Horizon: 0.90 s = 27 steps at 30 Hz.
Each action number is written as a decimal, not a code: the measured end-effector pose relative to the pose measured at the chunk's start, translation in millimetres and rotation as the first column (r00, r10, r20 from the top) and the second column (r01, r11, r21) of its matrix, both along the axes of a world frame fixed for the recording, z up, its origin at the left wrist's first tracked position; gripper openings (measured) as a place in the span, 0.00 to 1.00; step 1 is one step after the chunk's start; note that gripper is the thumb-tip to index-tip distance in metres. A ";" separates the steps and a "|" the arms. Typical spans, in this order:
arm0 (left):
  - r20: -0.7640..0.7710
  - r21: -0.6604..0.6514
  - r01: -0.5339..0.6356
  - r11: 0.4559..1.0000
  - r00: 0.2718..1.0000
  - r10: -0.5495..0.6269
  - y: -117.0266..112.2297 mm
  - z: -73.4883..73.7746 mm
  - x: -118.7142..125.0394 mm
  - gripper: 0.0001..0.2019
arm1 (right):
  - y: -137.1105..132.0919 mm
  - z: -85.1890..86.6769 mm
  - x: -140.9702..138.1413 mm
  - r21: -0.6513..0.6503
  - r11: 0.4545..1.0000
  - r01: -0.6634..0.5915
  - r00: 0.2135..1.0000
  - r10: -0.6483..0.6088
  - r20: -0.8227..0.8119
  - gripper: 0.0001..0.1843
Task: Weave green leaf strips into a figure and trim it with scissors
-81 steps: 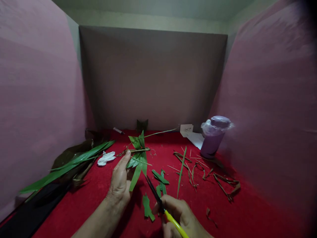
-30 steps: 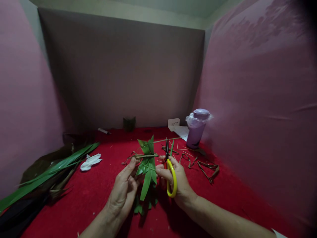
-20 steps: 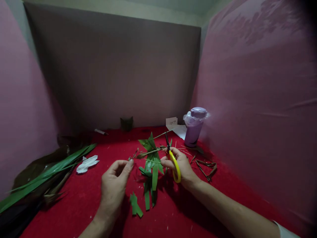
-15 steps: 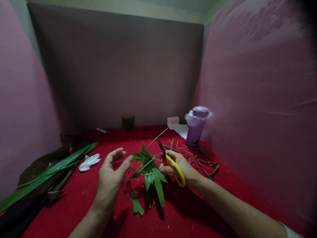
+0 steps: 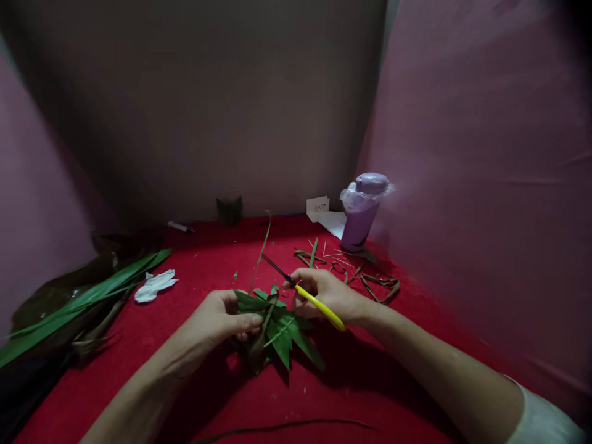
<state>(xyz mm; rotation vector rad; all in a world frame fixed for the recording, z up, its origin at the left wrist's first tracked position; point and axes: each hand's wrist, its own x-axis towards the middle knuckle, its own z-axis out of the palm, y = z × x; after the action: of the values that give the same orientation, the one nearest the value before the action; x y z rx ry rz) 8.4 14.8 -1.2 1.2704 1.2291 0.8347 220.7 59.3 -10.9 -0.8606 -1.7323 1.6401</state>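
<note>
A bundle of green leaves (image 5: 284, 333) with pointed cut ends is held up over the red cloth, a brownish strip wrapped about it. My left hand (image 5: 226, 317) grips its left side between thumb and fingers. From its top a thin strand (image 5: 260, 256) sticks upward. My right hand (image 5: 324, 293) is closed around yellow-handled scissors (image 5: 319, 305), whose dark blades point up and left above the bundle. The right fingertips are close to the bundle's right edge; whether they also pinch it, I cannot tell.
Long green leaves (image 5: 87, 308) and a crumpled white tissue (image 5: 156, 285) lie at the left. A purple tumbler (image 5: 358, 225) stands at the back right near white cards (image 5: 330, 221). Brown strips (image 5: 379, 288) and thin sticks lie before it. A syringe (image 5: 179, 227) is at the back left.
My left hand has moved from open beside the bundle to gripping its left side. The bundle has turned, and the scissors' blades now point more to the left. The view has tilted down.
</note>
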 end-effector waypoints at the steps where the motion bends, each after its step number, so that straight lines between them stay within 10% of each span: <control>1: 0.010 -0.002 -0.018 1.000 1.000 0.018 -0.3 -0.9 1.4 0.09 | 0.2 0.4 -0.1 -0.005 1.000 0.002 1.000 -0.002 -0.013 0.17; 7: 0.080 -0.030 -0.093 0.995 0.992 0.095 -2.9 3.4 3.3 0.06 | 7.8 -5.3 0.7 0.061 0.966 0.250 0.967 -0.247 -0.062 0.19; 12: 0.266 -0.053 -0.392 0.919 0.881 0.391 4.6 4.7 -5.9 0.07 | -0.1 -3.1 1.0 0.231 0.873 0.430 0.894 -0.376 -0.242 0.22; 18: 0.506 -0.047 -0.696 0.717 0.602 0.618 9.9 9.4 -16.2 0.02 | -35.2 8.1 -8.0 0.272 0.950 0.156 0.988 -0.146 -0.057 0.26; 27: 0.630 -0.126 -0.702 0.701 0.489 0.603 3.4 9.2 -8.4 0.03 | -41.3 -20.9 -20.6 0.088 0.991 0.097 0.992 -0.104 0.077 0.30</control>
<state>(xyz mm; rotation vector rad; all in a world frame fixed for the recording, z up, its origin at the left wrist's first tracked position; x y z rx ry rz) 0.0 18.2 8.0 0.4595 1.0724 1.7930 200.1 18.0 -31.8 -0.9705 -1.7702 1.4740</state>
